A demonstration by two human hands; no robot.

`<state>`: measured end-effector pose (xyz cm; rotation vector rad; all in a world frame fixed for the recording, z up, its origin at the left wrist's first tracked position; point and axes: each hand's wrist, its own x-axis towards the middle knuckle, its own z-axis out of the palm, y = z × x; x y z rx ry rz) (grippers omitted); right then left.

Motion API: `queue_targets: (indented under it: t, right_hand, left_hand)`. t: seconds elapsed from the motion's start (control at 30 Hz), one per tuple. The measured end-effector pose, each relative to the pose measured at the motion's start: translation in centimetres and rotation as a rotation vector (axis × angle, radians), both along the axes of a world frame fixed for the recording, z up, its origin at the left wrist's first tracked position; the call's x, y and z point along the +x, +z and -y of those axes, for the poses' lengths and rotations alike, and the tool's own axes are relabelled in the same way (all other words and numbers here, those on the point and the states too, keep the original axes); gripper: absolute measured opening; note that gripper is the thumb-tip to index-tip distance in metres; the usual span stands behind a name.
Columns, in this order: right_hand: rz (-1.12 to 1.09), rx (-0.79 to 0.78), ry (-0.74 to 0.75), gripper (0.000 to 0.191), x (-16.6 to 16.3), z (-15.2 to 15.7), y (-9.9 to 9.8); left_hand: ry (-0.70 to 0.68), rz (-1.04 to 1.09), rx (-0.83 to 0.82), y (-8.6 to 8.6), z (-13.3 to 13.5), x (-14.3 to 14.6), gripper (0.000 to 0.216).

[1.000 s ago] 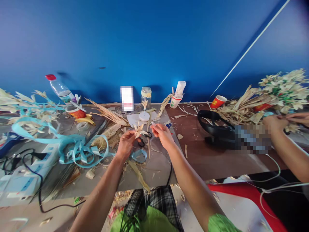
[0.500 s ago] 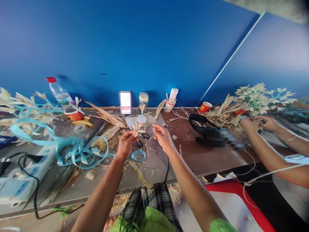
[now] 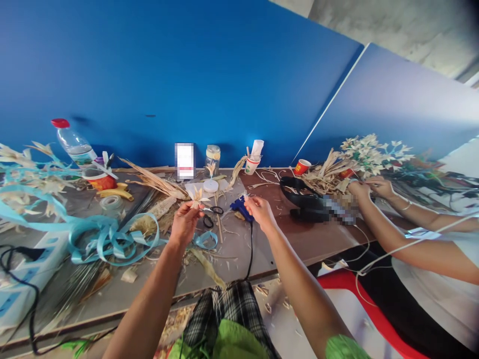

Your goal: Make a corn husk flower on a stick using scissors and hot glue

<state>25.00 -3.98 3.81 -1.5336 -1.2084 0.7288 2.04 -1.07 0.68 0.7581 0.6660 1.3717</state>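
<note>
My left hand (image 3: 186,219) pinches a small cream flower (image 3: 198,198) of dried husk petals by its base. My right hand (image 3: 260,212) is closed in a pinch, and a tiny whitish bit shows at its fingertips, too small to name. Just left of those fingers lies a blue glue gun (image 3: 239,205) with a black cord, partly hidden by the hand. Black-handled scissors (image 3: 216,210) rest between my hands. Behind them a round white lid (image 3: 210,186) stands below another husk flower (image 3: 211,168). A loop of light blue ribbon (image 3: 207,240) lies near my left wrist.
Tangled blue ribbon (image 3: 108,237), a power strip (image 3: 35,274) and a tilted bottle (image 3: 73,142) fill the left. A phone (image 3: 185,160), jar (image 3: 213,157) and paper cup (image 3: 252,164) line the wall. At right are a black object (image 3: 305,199) and another person's hands (image 3: 361,192).
The view has turned right, so the scene sits farther left. My right hand has moved right over the table, uncovering the glue gun. My left hand still holds the flower.
</note>
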Motion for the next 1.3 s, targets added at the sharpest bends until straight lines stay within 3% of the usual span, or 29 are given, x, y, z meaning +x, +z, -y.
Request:
queue_targets:
  t: [0.13, 0.23, 0.33, 0.47, 0.67, 0.77, 0.87, 1.0, 1.13, 1.2, 1.3]
  right_hand:
    - [0.409, -0.018, 0.009, 0.034, 0.4, -0.2, -0.7]
    - [0.724, -0.193, -0.029, 0.03, 0.6, -0.3, -1.0]
    - [0.896, -0.38, -0.028, 0.045, 0.4, -0.5, -1.3]
    - [0.949, -0.494, 0.046, 0.054, 0.3, -1.1, -1.7]
    - [0.846, -0.471, 0.147, 0.049, 1.3, -2.0, -2.7]
    - [0.747, -0.389, 0.134, 0.041, 2.0, -2.4, -3.1]
    - [0.509, -0.289, 0.149, 0.032, 3.0, -2.5, -3.1]
    - [-0.152, -0.156, 0.224, 0.031, 4.4, -1.8, -2.5]
    - [-0.773, -0.025, 0.41, 0.035, 4.0, -0.5, -1.2]
    - [-0.878, 0.012, 0.51, 0.037, 2.9, 0.1, -0.5]
    - [-0.85, 0.029, 0.612, 0.031, 1.0, 0.7, 0.5]
  left_hand:
    - [0.002, -0.019, 0.004, -0.3, -0.2, 0.0, 0.025]
    - [0.004, -0.018, 0.002, -0.5, -0.3, 0.0, 0.025]
    - [0.006, -0.006, -0.006, -0.6, -0.3, 0.0, 0.026]
    - [0.01, -0.001, -0.014, -0.5, -0.1, 0.0, 0.027]
    - [-0.005, 0.007, -0.004, -0.3, 0.0, -0.1, 0.022]
    - [-0.02, 0.017, 0.009, -0.3, 0.0, -0.1, 0.019]
    - [-0.017, 0.049, 0.016, -0.3, 0.0, -0.1, 0.019]
    - [-0.023, 0.098, 0.002, -0.2, -0.1, -0.3, 0.019]
    - [-0.029, 0.085, -0.008, -0.2, -0.1, -0.3, 0.018]
    - [-0.017, 0.061, 0.002, -0.3, 0.0, -0.2, 0.019]
    - [0.001, 0.035, 0.025, -0.4, 0.0, -0.1, 0.02]
